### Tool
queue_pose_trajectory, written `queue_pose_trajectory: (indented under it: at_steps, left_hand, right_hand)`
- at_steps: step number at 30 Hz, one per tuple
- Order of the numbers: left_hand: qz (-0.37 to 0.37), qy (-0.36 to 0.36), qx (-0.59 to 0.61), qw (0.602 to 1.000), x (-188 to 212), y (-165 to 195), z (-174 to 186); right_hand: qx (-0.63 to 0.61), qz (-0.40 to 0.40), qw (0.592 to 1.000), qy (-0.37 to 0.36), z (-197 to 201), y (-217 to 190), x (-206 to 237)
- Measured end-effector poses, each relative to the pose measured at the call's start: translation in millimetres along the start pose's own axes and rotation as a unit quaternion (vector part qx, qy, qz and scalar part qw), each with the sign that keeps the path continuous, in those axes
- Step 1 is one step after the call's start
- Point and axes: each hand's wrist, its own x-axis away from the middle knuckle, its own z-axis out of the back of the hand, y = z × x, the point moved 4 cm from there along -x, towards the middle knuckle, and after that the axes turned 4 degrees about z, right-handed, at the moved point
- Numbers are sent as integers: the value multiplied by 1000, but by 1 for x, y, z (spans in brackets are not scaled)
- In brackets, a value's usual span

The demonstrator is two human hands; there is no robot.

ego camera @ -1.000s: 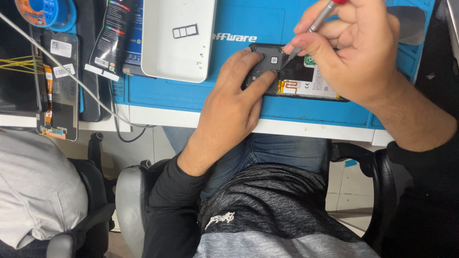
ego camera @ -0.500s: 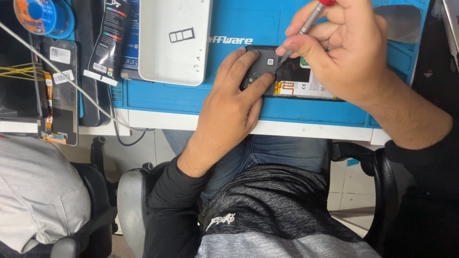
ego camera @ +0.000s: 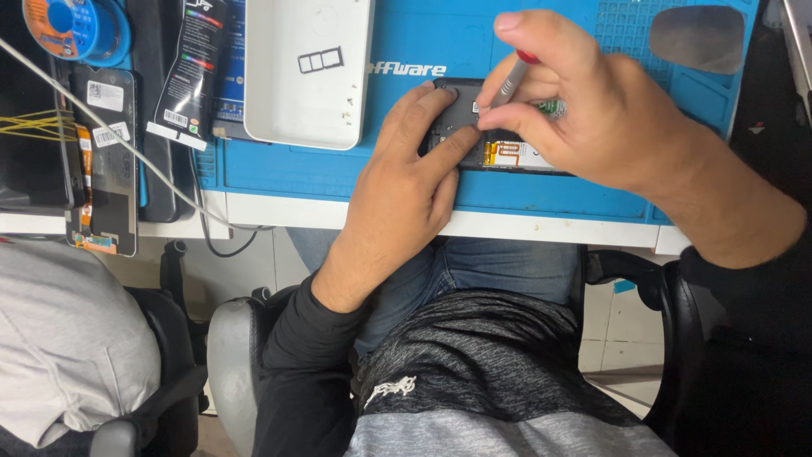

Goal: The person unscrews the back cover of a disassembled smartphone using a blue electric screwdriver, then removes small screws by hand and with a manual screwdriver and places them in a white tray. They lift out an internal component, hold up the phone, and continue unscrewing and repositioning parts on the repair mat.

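Observation:
An opened phone (ego camera: pixel 499 152) with its back off lies on the blue work mat (ego camera: pixel 406 169) near the table's front edge. My left hand (ego camera: pixel 406 182) presses down on its left end, fingers spread over the dark cover. My right hand (ego camera: pixel 592 101) holds a thin metal screwdriver (ego camera: pixel 507 83) with a red top in a pinch grip, its tip down on the phone's upper left part. My right hand hides much of the phone's right side.
A white tray (ego camera: pixel 309 110) with a small card tray and tiny screws sits left of the phone. Further left are a black glue tube (ego camera: pixel 190 68), a solder spool (ego camera: pixel 68 25), another phone (ego camera: pixel 101 161) with flex cables, and a grey cable (ego camera: pixel 127 144). A neighbour's grey sleeve (ego camera: pixel 59 338) is lower left.
My right hand has moved down and left a little, bringing the screwdriver more upright over the phone. My left hand stays pressed on the phone.

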Motion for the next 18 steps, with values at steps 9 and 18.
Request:
queue_pose_trajectory:
  at_steps: [9, 18]
  left_hand:
    - [35, 124, -22, 991, 11, 19, 113]
    - [-108, -21, -231, 967, -31, -43, 115]
  right_hand:
    - [-31, -43, 997, 64, 20, -4, 1]
    - [-20, -89, 995, 33, 19, -10, -5]
